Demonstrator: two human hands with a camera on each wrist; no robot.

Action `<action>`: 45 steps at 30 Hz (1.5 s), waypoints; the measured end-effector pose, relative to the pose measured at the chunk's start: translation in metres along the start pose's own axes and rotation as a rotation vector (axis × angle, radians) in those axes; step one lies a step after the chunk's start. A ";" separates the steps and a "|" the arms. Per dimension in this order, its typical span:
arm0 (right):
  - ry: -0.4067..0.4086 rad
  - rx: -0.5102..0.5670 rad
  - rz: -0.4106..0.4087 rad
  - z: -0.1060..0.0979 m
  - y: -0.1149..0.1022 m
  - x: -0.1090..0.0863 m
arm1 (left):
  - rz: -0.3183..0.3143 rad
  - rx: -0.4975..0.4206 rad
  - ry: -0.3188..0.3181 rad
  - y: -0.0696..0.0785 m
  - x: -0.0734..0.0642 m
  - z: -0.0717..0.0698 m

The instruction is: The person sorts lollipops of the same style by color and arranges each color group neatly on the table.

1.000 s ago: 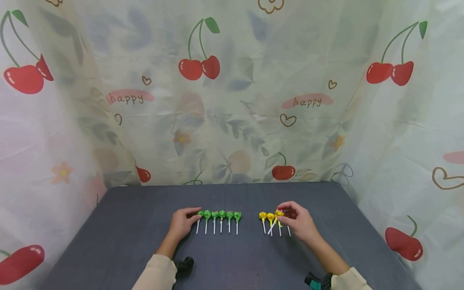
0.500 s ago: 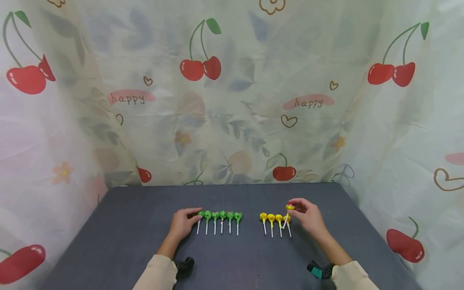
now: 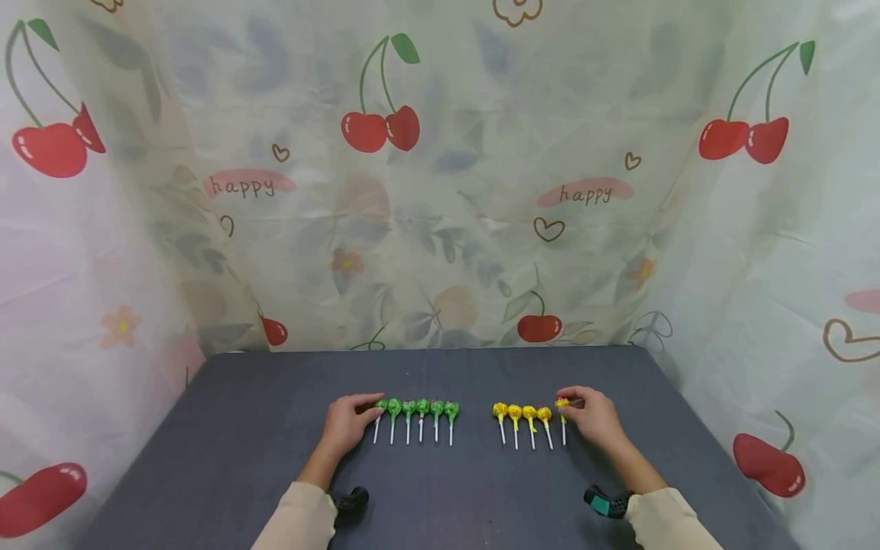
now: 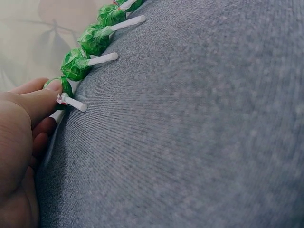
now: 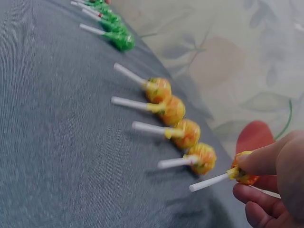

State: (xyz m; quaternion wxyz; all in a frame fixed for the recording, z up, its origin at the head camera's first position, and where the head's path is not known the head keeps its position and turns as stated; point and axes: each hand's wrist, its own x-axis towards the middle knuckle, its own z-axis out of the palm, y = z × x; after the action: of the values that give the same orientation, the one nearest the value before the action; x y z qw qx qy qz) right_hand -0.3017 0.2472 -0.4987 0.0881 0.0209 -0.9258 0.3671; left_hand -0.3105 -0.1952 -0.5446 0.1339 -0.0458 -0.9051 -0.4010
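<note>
Between thumb and fingers, my right hand pinches the head of a yellow lollipop. Its white stick points toward me, just right of a row of several yellow lollipops. In the right wrist view, the held lollipop overlaps the backdrop, its head partly hidden by the thumb. My left hand pinches the leftmost green lollipop by its head, with the thumb covering part of the wrapper. Several more green lollipops lie beside it in a row, sticks toward me.
A dark grey cloth covers the table. Around its back and sides hangs a pale curtain printed with cherries. A gap of bare cloth separates the green row from the yellow one. Black bands are worn on the wrists.
My right hand has carried the yellow lollipop rightward past the yellow row, then lowered it beside the row's right end. My left hand has stayed on the leftmost green lollipop.
</note>
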 end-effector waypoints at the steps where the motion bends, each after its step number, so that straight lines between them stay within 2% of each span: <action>1: -0.004 -0.006 -0.003 0.001 0.002 0.000 | 0.000 -0.001 0.001 0.000 0.000 0.000; 11: -0.037 0.014 0.039 0.009 0.019 0.003 | 0.003 -0.001 -0.001 0.000 0.000 0.000; 17: -0.013 0.045 0.041 0.011 0.025 0.002 | 0.009 -0.007 0.000 0.001 0.001 0.000; 24: -0.013 0.065 0.035 0.014 0.027 0.003 | -0.012 -0.015 -0.001 0.000 0.000 0.002; 45: -0.053 0.117 0.086 0.016 0.028 0.004 | -0.008 -0.024 -0.006 -0.001 0.000 0.000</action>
State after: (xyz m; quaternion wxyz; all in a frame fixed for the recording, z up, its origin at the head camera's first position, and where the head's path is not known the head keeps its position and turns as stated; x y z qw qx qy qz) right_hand -0.3111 0.2566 -0.5287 0.0461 -0.0041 -0.9048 0.4233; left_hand -0.3103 -0.1961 -0.5452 0.1292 -0.0448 -0.9007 -0.4123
